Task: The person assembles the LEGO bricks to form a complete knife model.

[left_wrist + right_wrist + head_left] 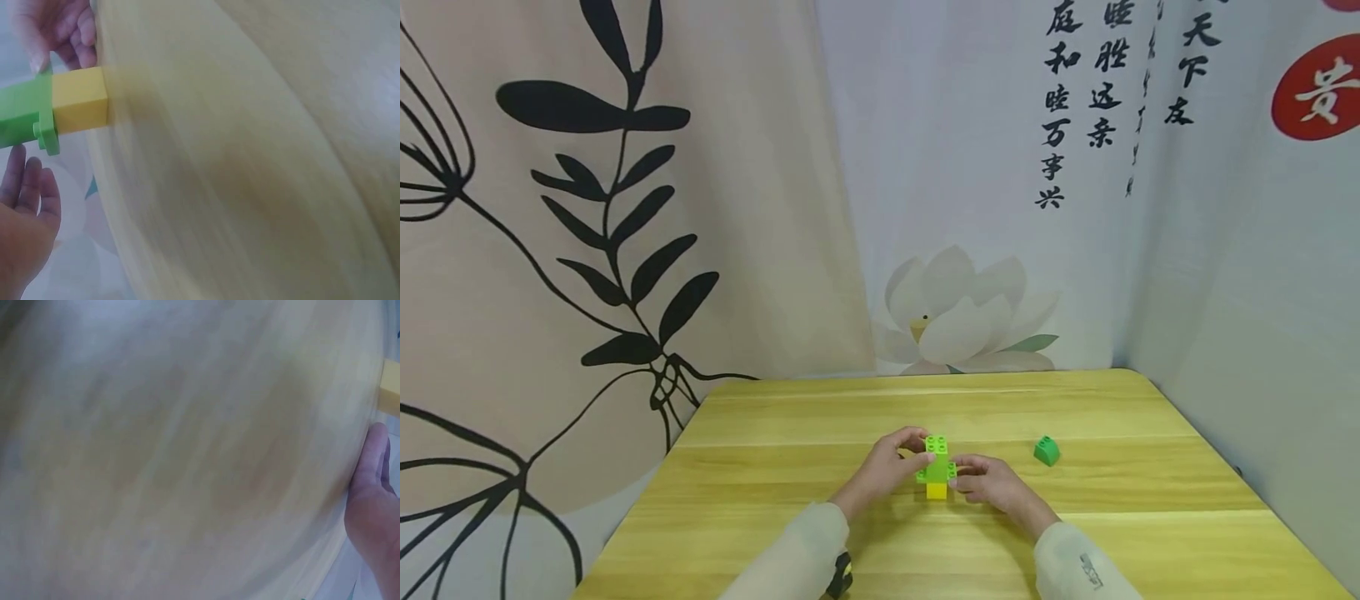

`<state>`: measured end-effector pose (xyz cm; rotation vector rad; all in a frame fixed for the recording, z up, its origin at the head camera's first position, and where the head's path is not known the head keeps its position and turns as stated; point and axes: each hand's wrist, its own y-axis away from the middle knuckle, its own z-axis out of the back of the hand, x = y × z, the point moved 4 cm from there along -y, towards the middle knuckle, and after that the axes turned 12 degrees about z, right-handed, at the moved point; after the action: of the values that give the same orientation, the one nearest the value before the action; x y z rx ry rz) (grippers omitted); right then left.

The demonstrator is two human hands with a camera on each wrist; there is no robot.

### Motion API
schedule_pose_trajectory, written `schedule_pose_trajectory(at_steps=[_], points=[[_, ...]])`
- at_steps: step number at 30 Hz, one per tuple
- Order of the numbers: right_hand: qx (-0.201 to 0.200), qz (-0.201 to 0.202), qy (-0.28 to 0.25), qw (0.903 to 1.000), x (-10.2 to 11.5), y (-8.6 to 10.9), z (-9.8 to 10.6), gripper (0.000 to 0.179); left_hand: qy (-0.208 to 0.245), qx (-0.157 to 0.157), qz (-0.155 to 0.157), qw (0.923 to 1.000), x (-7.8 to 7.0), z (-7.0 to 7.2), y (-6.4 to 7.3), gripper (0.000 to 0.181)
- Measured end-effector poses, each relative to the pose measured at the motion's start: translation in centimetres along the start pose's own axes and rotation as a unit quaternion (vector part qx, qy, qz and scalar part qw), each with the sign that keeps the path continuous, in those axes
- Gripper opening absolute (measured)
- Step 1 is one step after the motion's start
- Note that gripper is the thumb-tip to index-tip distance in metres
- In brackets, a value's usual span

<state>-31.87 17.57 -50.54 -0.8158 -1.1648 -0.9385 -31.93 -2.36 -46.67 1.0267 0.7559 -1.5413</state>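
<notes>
1. Left hand (889, 467) – grasping, thumb on the front of the upper lime block (938, 463), fingers around its far side
2. Right hand (996, 485) – looks like a light pinch on one end of the lime plate (49, 115), thumb tip touching it, other fingers bent
3. Block tower is between the two hands, upright: yellow block (937, 492) at the bottom, lime plate across it, upper lime block on top. Can't tell if the base bears on the table (1150, 475)
4. Handling, my read: light, stiff plastic, smooth but not fragile; weak spot is the stud joints, so a pull or twist on the upper part could pop it apart
5. Best hold: flat sides of the yellow block, or upper block plus plate together; the plate ends overhang and would lever
6. Loose green block (1047, 451), sloped, sits well apart on the right, farther back
7. Edges: table's back edge is well behind the tower, curtain (775, 208) beyond it. Room to lift straight up or slide left; going right, mind the green block
</notes>
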Motion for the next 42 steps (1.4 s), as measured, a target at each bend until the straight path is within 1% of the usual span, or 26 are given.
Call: schedule_pose_trajectory(at_steps=[5, 10, 13, 21, 27, 35, 42], points=[[0.003, 0.009, -0.005, 0.9999, -0.07, -0.08, -0.11, 0.049, 0.002, -0.002, 0.007, 1.0, -0.29, -0.16, -0.27, 0.034], [0.002, 0.001, -0.006, 1.0, -0.45, -0.15, -0.19, 0.051, 0.008, 0.009, 0.008, 0.9999, -0.18, -0.5, -0.49, 0.032], [0.001, 0.0, -0.004, 1.0, -0.49, -0.12, -0.22, 0.052, 0.011, 0.01, 0.007, 0.9999, -0.03, -0.56, -0.6, 0.028], [-0.003, -0.002, 0.0, 1.0, -0.17, -0.09, -0.26, 0.05, 0.002, -0.004, 0.007, 1.0, -0.05, -0.13, -0.45, 0.026], [-0.008, -0.003, 0.003, 1.0, -0.15, -0.12, -0.25, 0.05, 0.014, -0.002, 0.015, 0.9998, -0.08, 0.12, -0.45, 0.028], [-0.007, -0.003, 0.007, 1.0, -0.24, -0.02, -0.24, 0.051, 0.004, 0.0, 0.008, 1.0, -0.11, 0.29, -0.22, 0.032], [-0.01, -0.007, 0.007, 0.9999, 0.04, 0.04, -0.22, 0.052, 0.021, -0.003, -0.005, 0.9998, 0.26, 0.21, -0.48, 0.028]])
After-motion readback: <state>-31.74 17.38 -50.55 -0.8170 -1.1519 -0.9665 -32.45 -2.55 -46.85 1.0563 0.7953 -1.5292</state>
